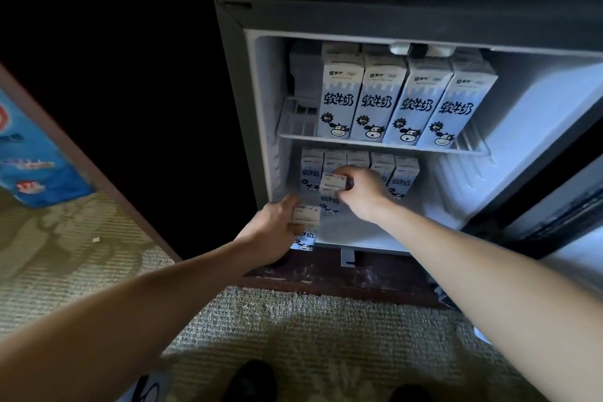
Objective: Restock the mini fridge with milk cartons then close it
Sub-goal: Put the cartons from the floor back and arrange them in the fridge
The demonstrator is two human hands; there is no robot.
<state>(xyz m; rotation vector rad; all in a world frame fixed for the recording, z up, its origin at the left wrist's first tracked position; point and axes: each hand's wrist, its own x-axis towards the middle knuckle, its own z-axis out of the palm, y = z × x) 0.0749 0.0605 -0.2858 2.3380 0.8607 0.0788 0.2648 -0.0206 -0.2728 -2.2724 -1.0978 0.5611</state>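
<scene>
Head view, looking down into the open mini fridge (257, 81), its white interior filling the upper right of the frame. Up on the wire shelf (359, 140), four tall milk cartons (404, 101) stand in a row, blue-and-white with a cartoon cow low on each face, leaning slightly in this wide view. Below the shelf, a row of smaller cartons (403, 173) lines the back of the lower compartment, around centre frame.

Both hands are in the lower compartment. The right hand (359, 192) is closed around a small carton (332, 181), held by its top end just in front of that back row. The left hand (277, 232) grips another small carton (305, 215) at the fridge's front lip, lower and to the left of the first one, the two cartons near each other; I cannot tell whether they touch.

The fridge door (554, 199) hangs open at the right edge of the frame. A woven carpet (293, 330) covers the lower part of the picture, and a blue printed package (29, 160) sits at the left edge. Two dark shoe tips (251, 378) peek in at the bottom
</scene>
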